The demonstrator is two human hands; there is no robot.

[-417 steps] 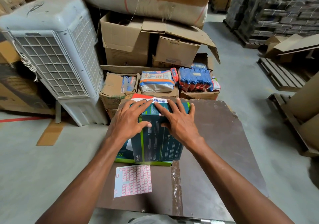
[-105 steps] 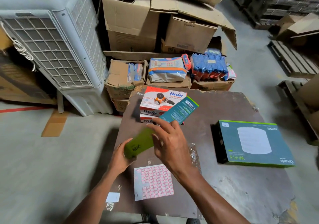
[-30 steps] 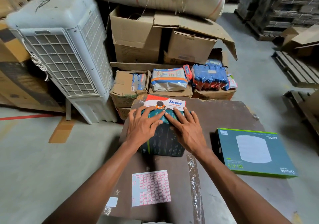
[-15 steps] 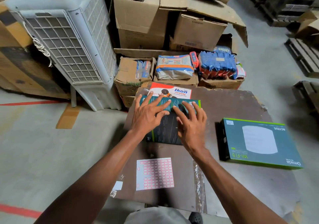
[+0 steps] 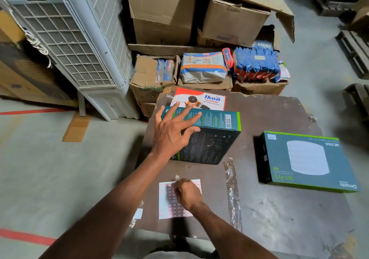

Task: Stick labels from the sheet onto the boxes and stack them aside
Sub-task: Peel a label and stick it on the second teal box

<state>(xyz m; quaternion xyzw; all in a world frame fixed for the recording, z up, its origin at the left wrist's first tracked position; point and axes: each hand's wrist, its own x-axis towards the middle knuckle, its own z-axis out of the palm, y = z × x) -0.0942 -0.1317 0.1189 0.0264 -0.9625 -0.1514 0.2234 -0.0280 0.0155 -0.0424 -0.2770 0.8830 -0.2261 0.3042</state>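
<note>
A dark teal box [image 5: 211, 145] with green edges stands on its side in the middle of the brown table [image 5: 279, 222]. My left hand [image 5: 171, 133] lies spread on the box's top left corner, with the thumb against its front face. Behind it sits a red and white Ikon box [image 5: 199, 99]. The white sheet of red-framed labels [image 5: 165, 209] lies near the table's front edge. My right hand [image 5: 187, 195] rests on the sheet with fingertips bunched together; whether a label is lifted is hidden. A second teal box [image 5: 305, 159] lies flat at the right with a small label on its far left corner.
A white air cooler [image 5: 69, 39] stands on the floor to the left. Open cardboard cartons [image 5: 159, 9] and wrapped packets [image 5: 201, 67] are piled behind the table. A small white scrap [image 5: 137, 214] sits at the table's front left edge. Wooden pallets [image 5: 355, 49] lie at the right.
My right hand left the standing teal box and came down onto the label sheet. My left hand stays on the box.
</note>
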